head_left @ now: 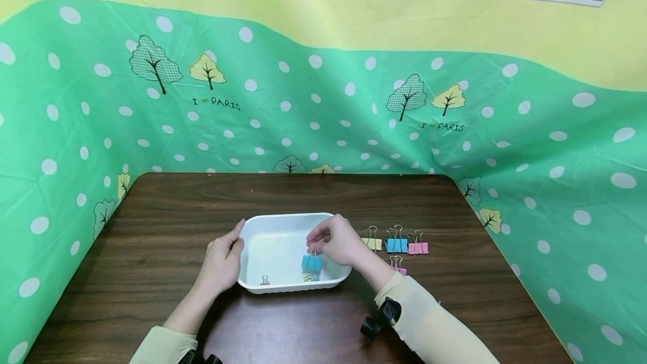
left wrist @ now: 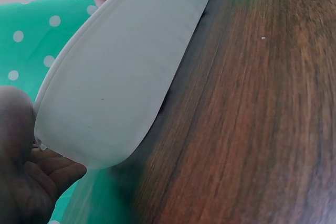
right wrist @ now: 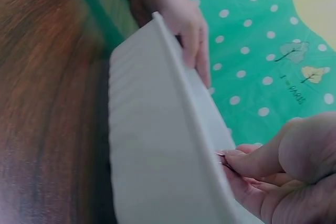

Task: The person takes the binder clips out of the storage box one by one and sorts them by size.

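A white plastic tray (head_left: 268,249) sits on the table, and my left hand (head_left: 221,263) grips its left end. The left wrist view shows that thumb at the rim and the fingers (left wrist: 58,174) under the corner. Inside the tray's right half, my right hand (head_left: 337,240) pinches a blue binder clip (head_left: 311,263) by its wire handles, the clip's body hanging below the fingertips. Just under it lies a small patterned clip (head_left: 309,277). A small pinkish clip (head_left: 265,280) stands near the tray's front left. In the right wrist view the tray wall (right wrist: 149,124) hides the blue clip's body.
Right of the tray, a yellow binder clip (head_left: 373,244), a blue one (head_left: 396,245) and a pink one (head_left: 418,248) form a row. Another pink clip (head_left: 399,270) is nearer, partly behind my right forearm. A green dotted curtain (head_left: 303,111) borders the dark wooden table (head_left: 480,308).
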Action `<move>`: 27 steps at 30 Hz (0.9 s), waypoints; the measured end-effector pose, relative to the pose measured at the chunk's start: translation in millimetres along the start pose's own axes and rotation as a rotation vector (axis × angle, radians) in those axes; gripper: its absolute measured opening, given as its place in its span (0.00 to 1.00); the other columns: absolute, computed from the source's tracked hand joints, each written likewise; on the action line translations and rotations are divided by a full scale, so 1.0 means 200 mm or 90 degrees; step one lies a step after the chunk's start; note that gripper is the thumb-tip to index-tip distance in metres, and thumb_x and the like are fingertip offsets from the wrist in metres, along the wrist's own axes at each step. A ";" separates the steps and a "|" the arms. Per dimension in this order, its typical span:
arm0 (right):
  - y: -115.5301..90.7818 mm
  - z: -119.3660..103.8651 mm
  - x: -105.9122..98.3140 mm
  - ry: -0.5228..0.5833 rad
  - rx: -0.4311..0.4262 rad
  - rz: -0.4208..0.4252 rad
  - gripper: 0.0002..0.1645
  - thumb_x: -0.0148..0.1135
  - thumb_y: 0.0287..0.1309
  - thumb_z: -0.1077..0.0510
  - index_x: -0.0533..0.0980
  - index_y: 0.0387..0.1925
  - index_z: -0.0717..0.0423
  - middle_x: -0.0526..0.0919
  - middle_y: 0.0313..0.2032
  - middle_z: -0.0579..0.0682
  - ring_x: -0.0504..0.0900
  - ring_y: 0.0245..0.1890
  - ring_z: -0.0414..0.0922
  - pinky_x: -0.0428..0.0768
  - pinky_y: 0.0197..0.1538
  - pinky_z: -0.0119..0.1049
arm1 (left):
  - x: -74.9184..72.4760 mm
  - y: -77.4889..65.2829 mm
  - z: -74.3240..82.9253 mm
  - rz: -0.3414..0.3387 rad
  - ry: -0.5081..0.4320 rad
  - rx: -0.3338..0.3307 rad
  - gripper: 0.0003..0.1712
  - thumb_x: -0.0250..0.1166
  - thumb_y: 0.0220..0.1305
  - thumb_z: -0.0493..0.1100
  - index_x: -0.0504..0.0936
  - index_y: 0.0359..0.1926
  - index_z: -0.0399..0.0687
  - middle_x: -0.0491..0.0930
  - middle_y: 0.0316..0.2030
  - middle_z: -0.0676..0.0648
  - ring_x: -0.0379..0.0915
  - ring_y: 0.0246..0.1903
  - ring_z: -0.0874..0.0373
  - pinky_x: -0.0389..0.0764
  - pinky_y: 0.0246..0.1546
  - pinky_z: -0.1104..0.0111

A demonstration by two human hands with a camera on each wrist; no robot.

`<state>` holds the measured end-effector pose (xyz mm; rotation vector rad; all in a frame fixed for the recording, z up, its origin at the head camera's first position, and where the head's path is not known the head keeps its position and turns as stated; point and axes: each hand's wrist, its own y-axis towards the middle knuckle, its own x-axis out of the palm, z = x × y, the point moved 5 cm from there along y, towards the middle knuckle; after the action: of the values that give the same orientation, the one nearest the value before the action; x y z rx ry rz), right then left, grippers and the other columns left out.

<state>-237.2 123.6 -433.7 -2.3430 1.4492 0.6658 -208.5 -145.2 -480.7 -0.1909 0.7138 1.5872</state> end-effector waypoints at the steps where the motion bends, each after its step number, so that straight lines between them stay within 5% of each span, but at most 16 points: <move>1: 0.00 -0.01 -0.01 0.011 0.003 0.001 0.05 0.69 0.62 0.76 0.87 0.38 0.68 0.89 0.31 0.53 0.90 0.31 0.47 0.87 0.38 0.36 | 0.00 0.00 0.00 -0.001 0.000 -0.001 0.26 0.55 0.75 0.29 0.75 0.71 0.31 0.81 0.58 0.30 0.80 0.56 0.44 0.78 0.58 0.44; 18: -0.18 -0.01 -0.34 0.077 0.010 0.079 0.06 0.70 0.63 0.74 0.86 0.42 0.70 0.90 0.36 0.59 0.90 0.36 0.53 0.89 0.42 0.48 | 0.00 0.00 0.01 -0.009 0.003 -0.006 0.26 0.54 0.76 0.30 0.74 0.72 0.31 0.82 0.58 0.30 0.79 0.56 0.44 0.78 0.58 0.45; 27: -0.29 0.07 -0.52 0.066 0.016 0.093 0.05 0.70 0.63 0.73 0.86 0.41 0.70 0.90 0.37 0.60 0.91 0.37 0.54 0.89 0.42 0.44 | 0.00 0.00 0.01 -0.011 0.004 -0.006 0.26 0.54 0.76 0.30 0.74 0.72 0.32 0.81 0.59 0.30 0.77 0.60 0.43 0.77 0.60 0.44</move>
<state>-228.3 235.2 -389.0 -2.2993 1.6754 0.5662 -208.6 -144.2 -479.7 -0.2083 0.7072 1.5749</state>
